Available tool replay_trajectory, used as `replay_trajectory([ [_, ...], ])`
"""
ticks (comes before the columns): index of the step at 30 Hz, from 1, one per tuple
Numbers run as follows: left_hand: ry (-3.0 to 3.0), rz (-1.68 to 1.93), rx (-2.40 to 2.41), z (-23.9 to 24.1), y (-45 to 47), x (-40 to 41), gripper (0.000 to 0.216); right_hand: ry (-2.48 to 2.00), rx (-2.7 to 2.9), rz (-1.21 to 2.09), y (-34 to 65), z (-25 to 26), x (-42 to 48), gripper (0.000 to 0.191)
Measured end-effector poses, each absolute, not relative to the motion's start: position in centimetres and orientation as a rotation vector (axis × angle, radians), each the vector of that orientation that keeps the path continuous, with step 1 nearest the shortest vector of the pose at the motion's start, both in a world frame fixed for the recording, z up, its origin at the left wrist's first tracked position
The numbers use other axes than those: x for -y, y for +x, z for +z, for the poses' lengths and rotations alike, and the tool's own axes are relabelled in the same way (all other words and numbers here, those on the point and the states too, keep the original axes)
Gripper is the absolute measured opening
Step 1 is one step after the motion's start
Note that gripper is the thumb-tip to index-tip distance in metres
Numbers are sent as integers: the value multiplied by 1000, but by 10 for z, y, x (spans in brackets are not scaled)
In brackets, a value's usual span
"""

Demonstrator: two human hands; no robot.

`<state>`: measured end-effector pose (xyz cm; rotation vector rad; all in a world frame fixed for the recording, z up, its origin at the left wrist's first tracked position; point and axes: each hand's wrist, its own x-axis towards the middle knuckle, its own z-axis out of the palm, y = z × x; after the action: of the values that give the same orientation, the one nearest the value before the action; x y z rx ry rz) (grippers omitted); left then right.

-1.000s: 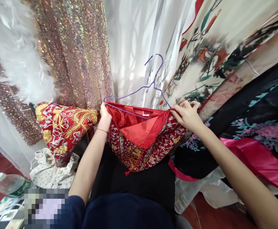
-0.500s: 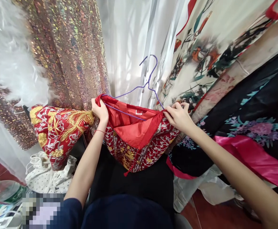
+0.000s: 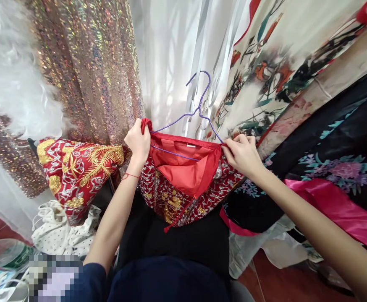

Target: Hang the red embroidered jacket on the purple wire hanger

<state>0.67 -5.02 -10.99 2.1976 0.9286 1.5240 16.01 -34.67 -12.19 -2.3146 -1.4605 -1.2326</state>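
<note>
A red embroidered skirt (image 3: 183, 205) with silver and gold stitching hangs low over my lap, its waist spread wide and the plain red lining (image 3: 180, 174) showing. My left hand (image 3: 138, 142) is closed on the waistband's left end, bunching the red cloth. At the other end my right hand (image 3: 243, 155) pinches the waistband against the corner of a purple wire hanger (image 3: 183, 115). The hanger's hook points up, and its bottom bar runs inside the waist opening. A red cord (image 3: 180, 216) dangles down the front.
Another red and gold embroidered piece (image 3: 79, 172) lies at left, above a dotted white cloth (image 3: 64, 230). Sequined fabric (image 3: 89, 75), white feathers (image 3: 16, 71) and a white curtain (image 3: 164, 58) hang behind. A black floral garment (image 3: 337, 147) is at right, a plastic bottle (image 3: 7, 253) at lower left.
My left hand has moved right and slightly up with the waistband's left end, its grip turned. My right hand, the hanger and the waistband's right end have shifted a little right.
</note>
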Motion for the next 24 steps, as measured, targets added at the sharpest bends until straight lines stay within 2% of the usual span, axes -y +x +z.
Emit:
replay_trajectory([
  [6,1999,1649,-681,-88,-13,68,22,-2204,1285,-1061,171,-118,362,27],
  [8,2030,1623,-737,-86,-21,61,17,-2064,1129,-1002,176,-122,368,30],
  [13,2154,1462,-1006,-90,-37,48,23,-1747,776,-944,182,-141,376,38],
  [19,2235,1225,-1254,-89,-31,36,24,-1782,747,-1011,184,-147,386,40],
  [24,2204,1202,-1153,-79,-7,18,16,-1891,706,-1022,185,-133,382,40],
])
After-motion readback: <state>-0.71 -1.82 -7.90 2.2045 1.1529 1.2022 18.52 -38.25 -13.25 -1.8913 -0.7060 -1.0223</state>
